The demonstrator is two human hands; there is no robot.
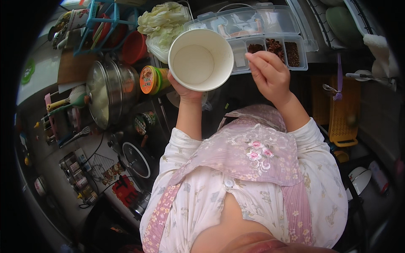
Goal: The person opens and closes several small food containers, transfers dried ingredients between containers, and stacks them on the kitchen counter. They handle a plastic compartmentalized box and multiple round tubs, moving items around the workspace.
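Note:
My left hand (pixel 187 92) grips a white round paper tub (pixel 200 79) from below and behind. Its mouth tilts towards me, and I see nothing lying on its bare inside. To its right, my right hand (pixel 270 74) is raised with the fingers drawn together; no item shows at the fingertips. Just beyond that hand is a clear plastic spice box (pixel 267 70) with its lid (pixel 280 23) up. Its compartments hold star anise (pixel 274 47), a dark brown spice (pixel 255 48) and small brown grains (pixel 292 54). The hand covers part of the box's front.
Chinese cabbage (pixel 164 20) lies behind the tub. Left of it stand an orange-lidded paper tub (pixel 148 79), a red bowl (pixel 134 47) and a glass-lidded steamer pot (pixel 106 95). A blue rack (pixel 110 21) is further back. Yellow perforated baskets (pixel 343 114) hang at right.

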